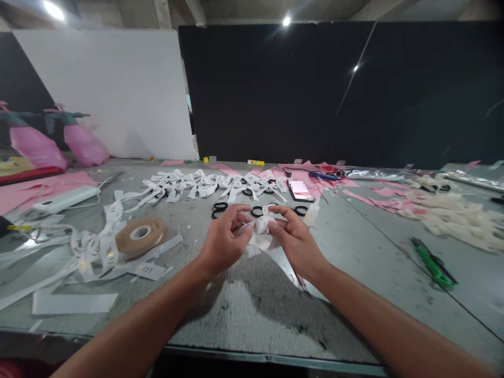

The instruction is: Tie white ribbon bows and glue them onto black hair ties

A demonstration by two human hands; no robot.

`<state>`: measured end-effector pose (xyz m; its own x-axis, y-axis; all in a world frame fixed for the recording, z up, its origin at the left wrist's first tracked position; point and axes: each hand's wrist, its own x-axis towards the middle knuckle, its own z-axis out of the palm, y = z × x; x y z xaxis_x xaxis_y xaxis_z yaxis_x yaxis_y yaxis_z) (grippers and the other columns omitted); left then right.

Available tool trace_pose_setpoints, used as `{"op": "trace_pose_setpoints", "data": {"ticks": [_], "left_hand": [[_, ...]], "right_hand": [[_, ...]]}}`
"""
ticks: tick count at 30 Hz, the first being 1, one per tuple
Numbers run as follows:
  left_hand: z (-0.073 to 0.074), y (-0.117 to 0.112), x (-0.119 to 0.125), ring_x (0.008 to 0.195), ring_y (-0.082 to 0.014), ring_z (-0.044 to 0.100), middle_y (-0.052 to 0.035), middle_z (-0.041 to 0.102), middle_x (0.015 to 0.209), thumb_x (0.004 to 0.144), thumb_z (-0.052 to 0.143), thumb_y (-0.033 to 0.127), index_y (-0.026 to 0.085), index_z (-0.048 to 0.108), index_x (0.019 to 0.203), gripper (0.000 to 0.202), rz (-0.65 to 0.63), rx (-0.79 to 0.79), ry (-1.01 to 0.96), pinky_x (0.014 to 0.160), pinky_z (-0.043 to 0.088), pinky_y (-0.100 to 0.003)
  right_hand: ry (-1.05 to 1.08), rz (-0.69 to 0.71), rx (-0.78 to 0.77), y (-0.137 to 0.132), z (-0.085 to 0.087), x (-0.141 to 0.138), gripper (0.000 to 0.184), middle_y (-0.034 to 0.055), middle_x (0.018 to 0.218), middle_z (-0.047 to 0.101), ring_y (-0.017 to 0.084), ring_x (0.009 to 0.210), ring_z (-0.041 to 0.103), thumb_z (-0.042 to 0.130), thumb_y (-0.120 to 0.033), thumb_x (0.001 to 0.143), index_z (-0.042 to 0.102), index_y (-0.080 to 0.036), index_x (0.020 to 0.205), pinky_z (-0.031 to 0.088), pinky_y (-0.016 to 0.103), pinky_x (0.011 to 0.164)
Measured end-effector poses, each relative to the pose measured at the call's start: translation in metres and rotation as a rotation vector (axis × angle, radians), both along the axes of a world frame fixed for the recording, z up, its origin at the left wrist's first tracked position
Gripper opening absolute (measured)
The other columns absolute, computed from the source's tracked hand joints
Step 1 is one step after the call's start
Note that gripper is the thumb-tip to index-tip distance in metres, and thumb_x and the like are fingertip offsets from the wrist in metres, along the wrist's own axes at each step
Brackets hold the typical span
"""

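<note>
Between my two hands is a piece of white ribbon [261, 227], looped and bunched at its middle, above the middle of the grey table. My left hand [228, 233] pinches its left side with thumb and fingers. On the other side, my right hand [293, 236] grips it the same way. Just beyond the hands, black scissor handles [219, 209] lie on the table, partly hidden. A small white bottle [312, 214] is close to my right fingers. Many white ribbon bows [197, 184] are heaped farther back.
To the left lie a ribbon spool [157, 236] with loose printed ribbon [110, 257] and a white power strip [66, 199]. A phone [300, 190] rests behind my hands. At right are a green cutter [433, 265] and crumpled cream fabric [464, 215]. Pink spray bottles [84, 142] stand far left.
</note>
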<state>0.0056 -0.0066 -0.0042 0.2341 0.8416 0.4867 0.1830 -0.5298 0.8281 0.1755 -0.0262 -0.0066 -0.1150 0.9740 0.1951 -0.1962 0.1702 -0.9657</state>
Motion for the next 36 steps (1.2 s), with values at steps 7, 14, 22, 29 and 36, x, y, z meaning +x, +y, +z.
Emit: {"op": "trace_pose_setpoints", "data": {"ticks": [7, 14, 22, 29, 36], "left_hand": [[0.008, -0.006, -0.002, 0.080, -0.0175, 0.063, -0.0073, 0.069, 0.093, 0.076, 0.065, 0.018, 0.014, 0.062, 0.103, 0.027, 0.106, 0.413, 0.336, 0.073, 0.050, -0.029], [0.003, -0.005, 0.000, 0.087, -0.0172, 0.066, -0.0069, 0.072, 0.096, 0.081, 0.057, 0.013, 0.014, 0.063, 0.105, 0.025, 0.128, 0.447, 0.343, 0.078, 0.051, -0.028], [0.004, -0.008, 0.000, 0.073, -0.0154, 0.065, -0.0051, 0.072, 0.085, 0.086, 0.051, 0.017, 0.017, 0.064, 0.098, 0.018, 0.202, 0.348, 0.281, 0.068, 0.049, -0.027], [-0.004, -0.005, 0.008, 0.048, -0.0113, 0.054, 0.0029, 0.061, 0.060, 0.093, 0.041, 0.025, 0.021, 0.045, 0.102, 0.011, 0.057, -0.112, -0.099, 0.048, 0.041, -0.022], [-0.004, -0.003, 0.008, 0.062, -0.0121, 0.060, -0.0007, 0.066, 0.080, 0.082, 0.053, 0.014, 0.020, 0.047, 0.109, 0.029, 0.052, -0.028, -0.069, 0.058, 0.048, -0.023]], "right_hand": [[0.033, -0.043, 0.000, 0.000, -0.003, 0.001, 0.029, -0.0038, 0.074, 0.060, 0.011, 0.058, 0.052, 0.059, -0.036, 0.089, 0.054, -0.028, 0.116, 0.040, 0.022, 0.051], [-0.066, -0.061, 0.031, -0.003, 0.000, 0.001, 0.035, -0.0028, 0.074, 0.061, 0.011, 0.060, 0.051, 0.059, -0.038, 0.089, 0.053, -0.025, 0.121, 0.040, 0.022, 0.051], [-0.161, -0.121, 0.180, -0.005, 0.000, -0.004, 0.028, -0.0006, 0.077, 0.063, 0.014, 0.070, 0.063, 0.063, -0.034, 0.085, 0.056, -0.021, 0.109, 0.049, 0.027, 0.063], [-0.419, -0.292, 0.351, -0.010, -0.002, -0.008, 0.017, 0.0008, 0.074, 0.065, 0.012, 0.062, 0.058, 0.060, -0.028, 0.087, 0.064, -0.020, 0.101, 0.047, 0.027, 0.058], [-0.446, -0.334, 0.393, -0.013, -0.002, -0.008, 0.022, 0.0058, 0.088, 0.073, 0.018, 0.079, 0.068, 0.061, -0.025, 0.086, 0.058, -0.020, 0.108, 0.051, 0.031, 0.067]]}}
